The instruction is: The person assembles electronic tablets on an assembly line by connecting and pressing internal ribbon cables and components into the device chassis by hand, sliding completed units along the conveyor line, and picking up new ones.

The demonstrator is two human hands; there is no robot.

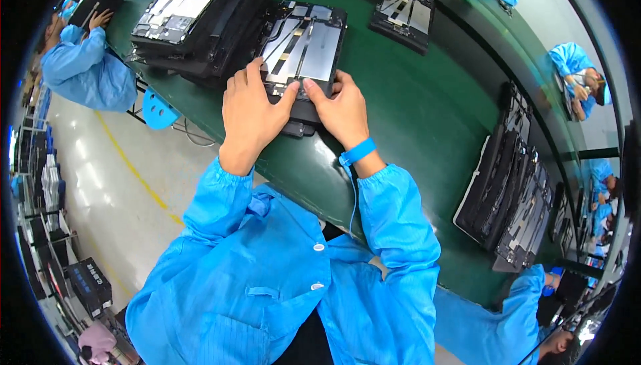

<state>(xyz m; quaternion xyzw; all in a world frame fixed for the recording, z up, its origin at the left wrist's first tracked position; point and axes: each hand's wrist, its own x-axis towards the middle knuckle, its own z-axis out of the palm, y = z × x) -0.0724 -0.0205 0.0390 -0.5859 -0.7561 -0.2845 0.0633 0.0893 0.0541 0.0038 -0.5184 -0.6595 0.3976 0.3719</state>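
A tablet-sized display panel (322, 48) with silver backing, a black frame and thin flex cables lies on top of a short pile in front of me. My left hand (254, 113) is closed on its near left corner, fingers along the side and thumb on the near edge. On the near right corner my right hand (342, 110) grips it, thumb on top and fingers curled round the side. Both thumbs nearly meet at the panel's connector strip. A blue wrist strap (358, 152) with a cord circles my right wrist. The undersides of my fingers are hidden.
A tall stack of similar panels (193, 11) stands left of my hands. A smaller pile (404, 15) sits at the far right, and a leaning row of panels (511, 185) at the right on the green table (407, 145). Co-workers in blue sit around; a blue stool (159, 109) is left.
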